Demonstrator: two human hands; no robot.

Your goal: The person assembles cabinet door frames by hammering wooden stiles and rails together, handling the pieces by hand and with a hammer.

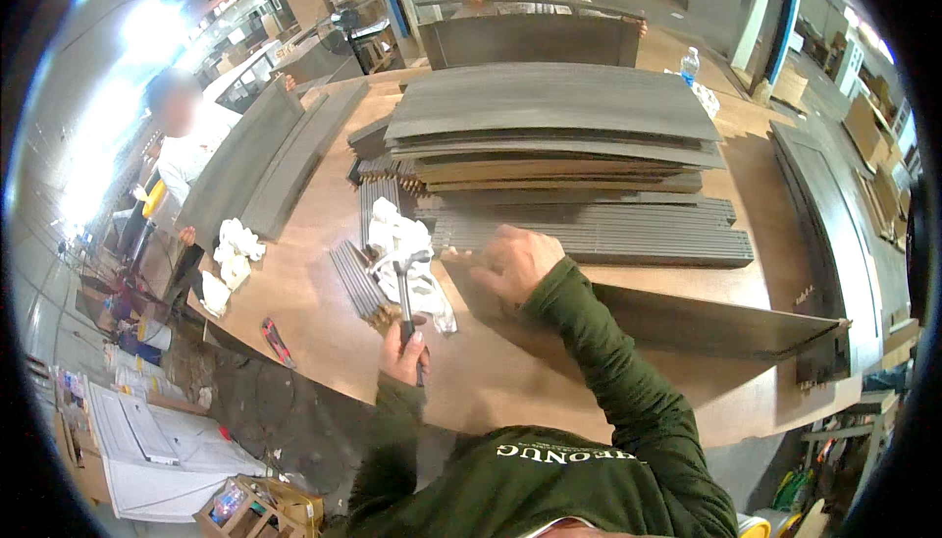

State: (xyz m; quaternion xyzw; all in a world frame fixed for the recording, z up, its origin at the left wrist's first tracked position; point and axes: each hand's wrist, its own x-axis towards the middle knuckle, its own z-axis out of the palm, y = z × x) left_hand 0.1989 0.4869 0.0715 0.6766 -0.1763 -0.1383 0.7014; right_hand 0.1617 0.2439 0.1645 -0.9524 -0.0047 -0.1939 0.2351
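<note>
My left hand (403, 353) is closed around the dark handle of a hammer (403, 293), whose head points away from me over a crumpled white cloth (397, 234). My right hand (523, 261) is curled beside the near end of a long grey panel (677, 322) that stands on edge. Its fingertips are partly hidden, and whatever they may pinch cannot be made out. Just beyond that hand lies a stack of grooved grey strips (608, 229). Left of the cloth rests a bundle of thin grey strips (355, 278).
Wide grey boards (549, 101) are piled mid-table. A red utility knife (278, 343) lies near the left front edge, with white rags (235, 248) beyond. Framed panels (829, 234) line the right side. Two co-workers handle boards at the left and far side. A water bottle (690, 67) stands far right.
</note>
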